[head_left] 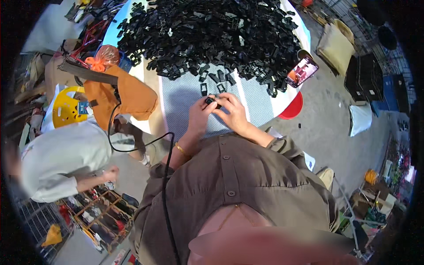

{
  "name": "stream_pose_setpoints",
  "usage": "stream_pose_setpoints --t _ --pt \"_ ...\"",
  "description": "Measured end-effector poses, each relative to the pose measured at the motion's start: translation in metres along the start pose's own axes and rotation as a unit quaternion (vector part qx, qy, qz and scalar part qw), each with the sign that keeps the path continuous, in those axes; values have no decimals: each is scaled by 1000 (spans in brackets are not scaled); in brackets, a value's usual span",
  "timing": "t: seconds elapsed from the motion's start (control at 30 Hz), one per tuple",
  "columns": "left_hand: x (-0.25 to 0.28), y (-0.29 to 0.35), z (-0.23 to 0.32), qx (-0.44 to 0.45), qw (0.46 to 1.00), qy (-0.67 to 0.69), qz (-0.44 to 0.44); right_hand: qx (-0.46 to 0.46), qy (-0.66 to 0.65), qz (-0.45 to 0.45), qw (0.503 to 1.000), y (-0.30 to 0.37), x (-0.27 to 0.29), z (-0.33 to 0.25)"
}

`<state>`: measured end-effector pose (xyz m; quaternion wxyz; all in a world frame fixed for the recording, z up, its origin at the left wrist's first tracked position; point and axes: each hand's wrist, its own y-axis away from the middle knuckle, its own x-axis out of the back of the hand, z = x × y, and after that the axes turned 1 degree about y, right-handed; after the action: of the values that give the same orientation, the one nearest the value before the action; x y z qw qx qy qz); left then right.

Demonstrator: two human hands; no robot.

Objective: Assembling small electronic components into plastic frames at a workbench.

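Note:
Close to the table's near edge, my left hand (199, 115) pinches a small black plastic piece (210, 101) between thumb and fingers. From the other side my right hand (234, 115) has its fingertips closed on the same piece. Its exact shape is partly covered by my fingers. Just beyond my hands lie several loose black plastic pieces; one frame-shaped piece (203, 89) has a rectangular opening. A large heap of similar black pieces (207, 39) covers the far part of the table (183, 104), which has a pale, patterned top.
A phone (302, 71) stands at the table's right edge, above a red bucket (292, 108). To my left are an orange cloth (137, 97), a yellow chair (66, 108) and another person (70, 154). A black cable (164, 194) runs down across my shirt. Black crates (364, 77) stand at right.

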<state>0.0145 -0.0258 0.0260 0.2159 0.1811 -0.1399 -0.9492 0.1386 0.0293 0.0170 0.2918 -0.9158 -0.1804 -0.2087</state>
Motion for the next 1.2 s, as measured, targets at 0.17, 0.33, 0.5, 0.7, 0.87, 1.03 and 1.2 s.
stream_pose_setpoints --t 0.17,0.33,0.5,0.7,0.87,1.03,1.2 --pt "32 -18 -26 -35 927 -360 -97 -124 -70 -134 981 8 20 37" --pt "30 -26 -30 -217 851 -464 -118 -209 24 -81 974 -16 31 90" --pt "30 -77 -34 -290 823 -478 95 -39 177 -57 982 -53 15 92" --pt "11 -122 -24 -314 792 -522 48 -85 271 -203 937 -49 -8 107" --pt "6 -126 -35 -283 734 -614 -66 -197 164 -222 941 -39 6 110" --pt "26 -115 -32 -264 711 -644 -97 -161 193 -191 949 -30 23 113" --pt "24 -99 -15 -231 758 -602 -99 -145 157 -175 961 -27 19 124"
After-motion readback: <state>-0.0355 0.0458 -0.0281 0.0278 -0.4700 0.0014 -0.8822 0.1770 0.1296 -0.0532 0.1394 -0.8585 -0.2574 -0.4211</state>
